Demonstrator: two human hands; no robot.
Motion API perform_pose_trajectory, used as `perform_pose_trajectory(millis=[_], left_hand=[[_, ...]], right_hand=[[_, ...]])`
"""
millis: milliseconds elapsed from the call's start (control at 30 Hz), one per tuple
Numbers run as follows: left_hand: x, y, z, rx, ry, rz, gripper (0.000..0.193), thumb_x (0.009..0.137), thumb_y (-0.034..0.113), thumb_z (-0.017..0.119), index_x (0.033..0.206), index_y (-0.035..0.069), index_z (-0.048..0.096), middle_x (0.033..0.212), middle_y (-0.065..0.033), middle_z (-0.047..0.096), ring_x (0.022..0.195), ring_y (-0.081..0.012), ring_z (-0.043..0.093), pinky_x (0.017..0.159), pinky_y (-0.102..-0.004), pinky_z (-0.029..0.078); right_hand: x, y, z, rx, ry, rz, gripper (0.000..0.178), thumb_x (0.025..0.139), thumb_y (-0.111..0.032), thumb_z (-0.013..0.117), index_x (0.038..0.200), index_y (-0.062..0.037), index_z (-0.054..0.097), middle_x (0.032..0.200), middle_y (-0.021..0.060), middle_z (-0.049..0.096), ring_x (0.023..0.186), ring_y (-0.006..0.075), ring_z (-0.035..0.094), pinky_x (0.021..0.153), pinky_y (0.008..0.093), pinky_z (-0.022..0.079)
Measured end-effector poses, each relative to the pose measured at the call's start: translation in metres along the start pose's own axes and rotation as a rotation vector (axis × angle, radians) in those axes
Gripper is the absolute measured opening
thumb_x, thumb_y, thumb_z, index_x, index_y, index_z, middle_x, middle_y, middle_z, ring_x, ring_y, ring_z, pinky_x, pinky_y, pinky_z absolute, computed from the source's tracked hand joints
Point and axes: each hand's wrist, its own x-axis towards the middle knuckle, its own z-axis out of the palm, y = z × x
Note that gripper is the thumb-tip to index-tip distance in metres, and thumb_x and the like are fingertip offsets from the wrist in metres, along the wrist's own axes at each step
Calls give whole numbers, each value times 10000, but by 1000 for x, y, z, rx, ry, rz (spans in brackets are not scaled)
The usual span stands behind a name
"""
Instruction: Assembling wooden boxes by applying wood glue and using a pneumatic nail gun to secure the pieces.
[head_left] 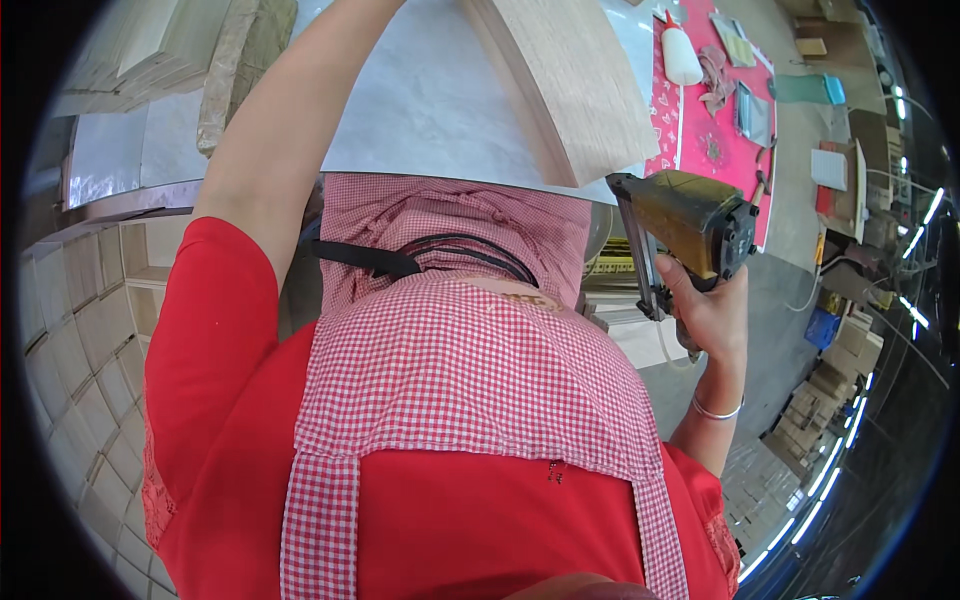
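Observation:
My right hand point(708, 310) grips the handle of a yellow-brown nail gun point(690, 225), held up at the front edge of the white worktable point(430, 100). A light wooden panel point(570, 85) lies on the table just above the gun's nose. My left arm reaches up over the table toward the top edge of the view; my left hand is cut off by that edge. A red shirt and a red-checked apron point(450, 370) fill the middle of the view.
A pink mat point(715, 140) on the table's right holds a white glue bottle point(682, 55) and small tools. Stacks of wooden pieces point(80, 330) stand at the left. Boxes and a blue crate point(822, 328) sit on the floor at the right.

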Motion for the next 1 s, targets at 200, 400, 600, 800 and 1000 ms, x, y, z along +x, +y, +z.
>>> perform_pose_trajectory(millis=[200,400,600,800,1000], left_hand=[[-4,1,8,-24,78,-2,401,810,320,631,1018,-21,667,1113,-276,614,1057,-456,585,888,-541,497],[1,-19,19,-103,113,103,412,841,308,619,1052,-46,640,1092,-268,622,1071,-416,583,925,-480,489],[-6,-13,16,-129,99,65,415,855,305,615,1062,-55,635,1099,-266,622,1097,-401,574,944,-460,482],[-7,-16,16,-137,112,67,431,854,308,621,1091,-52,632,1128,-267,614,1096,-401,578,949,-458,482],[-8,-17,18,-178,119,58,448,851,309,628,1117,-52,629,1143,-267,611,1085,-405,584,954,-452,478]], right_hand=[[2,1,2,84,13,-4,247,863,-122,773,1015,15,634,692,-9,592,480,49,479,417,230,369],[8,-10,-10,-6,-32,-63,263,864,-118,771,1042,9,625,719,-6,601,483,50,484,419,224,374],[15,-15,-14,-35,-21,-11,298,859,-136,779,1072,9,628,743,-2,619,534,56,499,473,237,405],[21,-19,-18,-94,-63,54,316,865,-132,774,1098,-3,604,741,-4,607,480,49,490,414,227,380],[26,-27,-21,-63,-82,72,304,857,-143,784,1090,-6,644,755,-8,623,535,47,481,459,235,384]])
